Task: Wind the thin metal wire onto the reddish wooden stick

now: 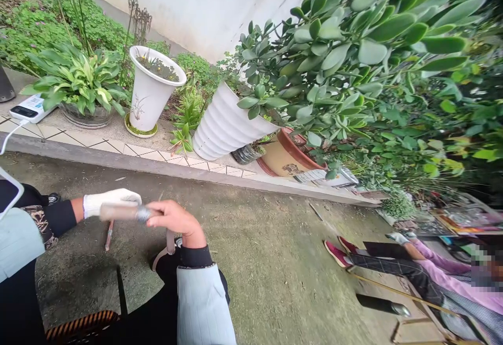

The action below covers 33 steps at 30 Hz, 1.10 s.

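My left hand (112,201), in a white glove, is closed along a blurred, tan cylinder-shaped piece (120,212). My right hand (176,218) is bare; its thumb and fingers pinch the greyish, wrapped-looking end of that piece. Motion smears the piece, so its exact kind cannot be made out. Below my right hand a pale beige strip (170,243) hangs down and curves near my knee. A thin reddish-brown stick (109,236) shows beneath my left hand, over the concrete ground.
A tiled ledge (113,145) bears a white flowerpot (151,96), a ribbed white planter (230,125), a brown-rimmed pot (288,156) and a white device with a cable (31,109). Another person in red shoes (336,253) sits at the right, beside wooden furniture (377,292).
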### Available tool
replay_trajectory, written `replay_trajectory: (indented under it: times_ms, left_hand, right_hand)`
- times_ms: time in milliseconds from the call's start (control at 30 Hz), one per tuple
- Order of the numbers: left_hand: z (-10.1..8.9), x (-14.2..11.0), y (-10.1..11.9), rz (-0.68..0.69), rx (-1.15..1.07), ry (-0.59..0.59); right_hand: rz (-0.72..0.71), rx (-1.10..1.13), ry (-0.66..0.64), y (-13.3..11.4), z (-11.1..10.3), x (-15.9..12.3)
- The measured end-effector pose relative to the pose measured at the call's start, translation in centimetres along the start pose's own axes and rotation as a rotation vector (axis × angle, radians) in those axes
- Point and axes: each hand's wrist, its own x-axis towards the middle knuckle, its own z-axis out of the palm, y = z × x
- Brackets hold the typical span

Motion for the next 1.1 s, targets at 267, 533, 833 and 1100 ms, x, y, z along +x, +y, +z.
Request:
replay_trajectory:
  times_ms: [267,533,833,1100]
  left_hand:
    - [1.0,0.5,-1.0,-0.039,-0.181,-0.129]
    - [0.2,0.0,0.3,0.015,0.108,-0.209]
    - [0.6,0.3,-0.9,-0.071,-0.169,-0.066]
    - [-0.8,-0.5,1.4,0.051,0.211,-0.134]
  right_hand:
    - [0.321,-0.458,0.595,0.8,-1.2,0.3]
    - [0.394,-0.478,-0.293,0.4,1.9,2.4]
    - [0.021,0.192,0.341,0.1,-1.5,-0.3]
    - [0.448,-0.556,0.226,1.0,0.0,1.9]
